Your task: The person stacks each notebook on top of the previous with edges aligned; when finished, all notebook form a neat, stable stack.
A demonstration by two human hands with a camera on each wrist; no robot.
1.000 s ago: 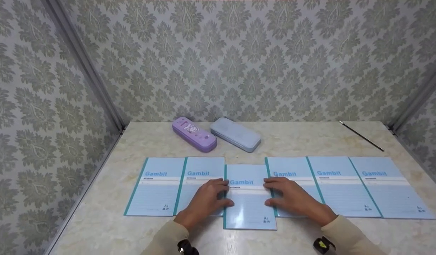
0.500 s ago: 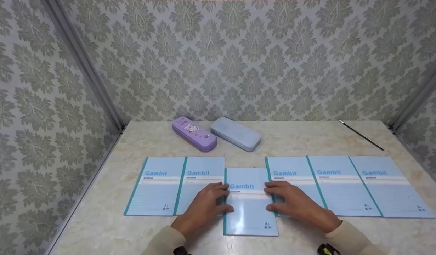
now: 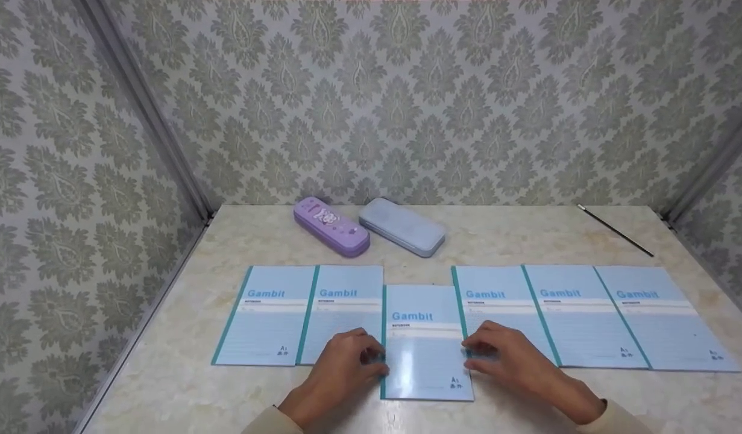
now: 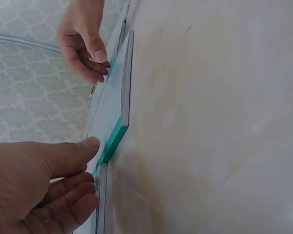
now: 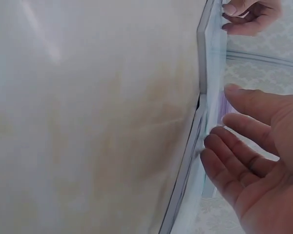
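loosely parted and seemingly holding nothing, the fingers [image 4: 80, 209] of left hand [image 3: 344, 363] and right hand [image 3: 516, 363] have just slipped off the centre notebook [image 3: 426, 346] to its sides, leaving it nearer than its neighbours [image 3: 497, 307], the slide apparently over.

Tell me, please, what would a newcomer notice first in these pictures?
Probably the middle notebook, which sits nearer to the person than the five matching notebooks in the row, between the left grip and the right grip. Next, a purple case and a pale blue case slant behind the row, with a thin black stick at the far right.
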